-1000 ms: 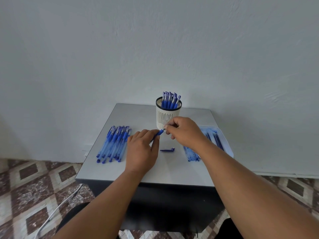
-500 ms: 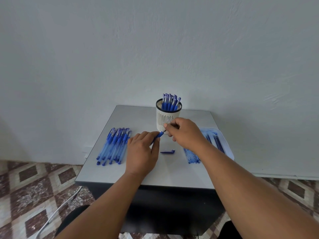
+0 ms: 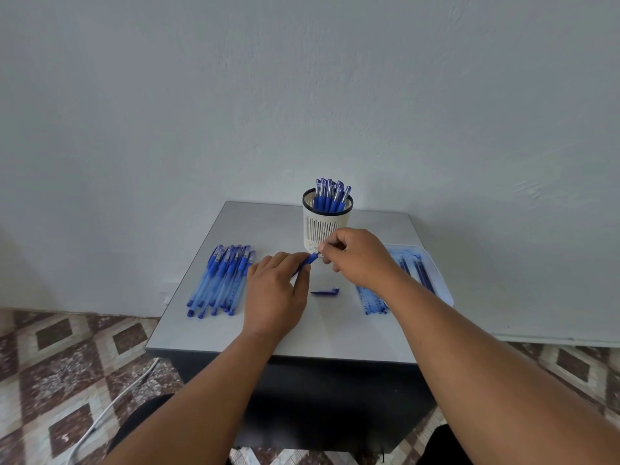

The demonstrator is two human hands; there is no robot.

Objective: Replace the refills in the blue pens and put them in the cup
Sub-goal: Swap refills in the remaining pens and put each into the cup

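I'm gripping the pen (image 3: 307,261) barrel in my left hand (image 3: 275,293) and pinching its tip end with my right hand (image 3: 359,256), just in front of the cup (image 3: 327,226) — light, stiff, probably slick plastic, so holding by the rubber grip.

Soft, even, rather cool daylight fills the frame, perhaps from the upper right, leaving faint shadows under the hands and a darker patch at the lower left of the wall (image 3: 302,95), while wide-angle bending stretches the forearms at the bottom edge and fine detail looks slightly smeared.
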